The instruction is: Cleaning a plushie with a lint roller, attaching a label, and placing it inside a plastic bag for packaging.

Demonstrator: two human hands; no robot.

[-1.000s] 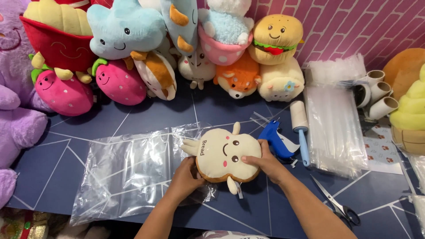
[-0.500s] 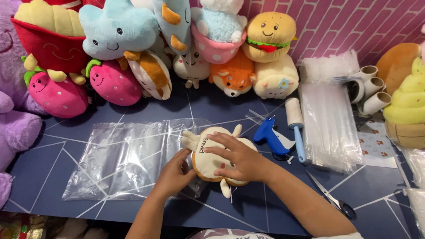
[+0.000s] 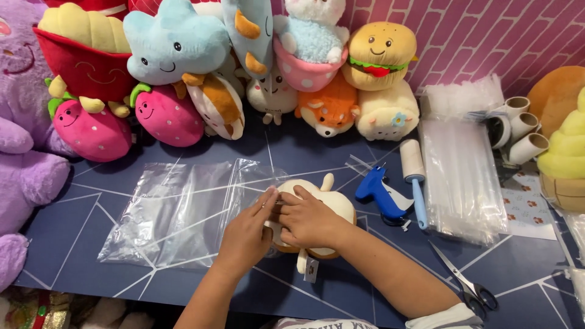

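Closest to me, both forearms reach up from the bottom edge over the dark blue tabletop with white line pattern [image 3: 91,244], and I see my left hand [image 3: 247,234] and my right hand [image 3: 311,220] meeting knuckle to knuckle over the cream round bread-shaped plush toy [image 3: 332,204]. My right hand lies palm-down across the toy's top, fingers curled and gripping it; my left hand's fingertips pinch at the open edge of the clear flat plastic bag [image 3: 183,213], right where it touches the toy. The toy lies at the bag's right end, its small tag hanging toward me. Off to the right lie grey metal scissors [image 3: 466,283], then a blue plastic tagging gun [image 3: 379,194] just beside a white lint roller with a blue handle [image 3: 414,176], and a stack of clear plastic bags [image 3: 460,180]. Farther back, against the pink brick wall, sit a row of plush toys, among them a pink strawberry plush [image 3: 167,114] and a burger plush [image 3: 379,55].
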